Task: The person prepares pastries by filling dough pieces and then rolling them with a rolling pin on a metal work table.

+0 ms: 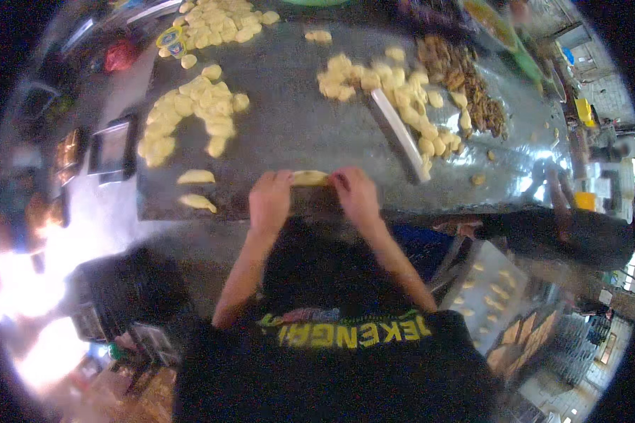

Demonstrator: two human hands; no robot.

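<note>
At the near edge of the dark work table (282,106), a short rolled piece of dough (310,178) lies between my hands. My left hand (269,201) has its fingers closed on the dough's left end. The right end is pinched by my right hand (358,197), its fingers curled. Left of my left hand rest two shaped dough pieces, one long (196,176) and one with a thin tail (198,203). Beyond them a curved heap of pale dough balls (197,106) spreads out.
More dough balls (222,25) lie at the far left, others (395,88) at the right. A pale straight bar (400,134) lies against the right heap, near brown filling-like pieces (466,84). Another person (557,236) is at the right, above a tray of shaped dough (497,292).
</note>
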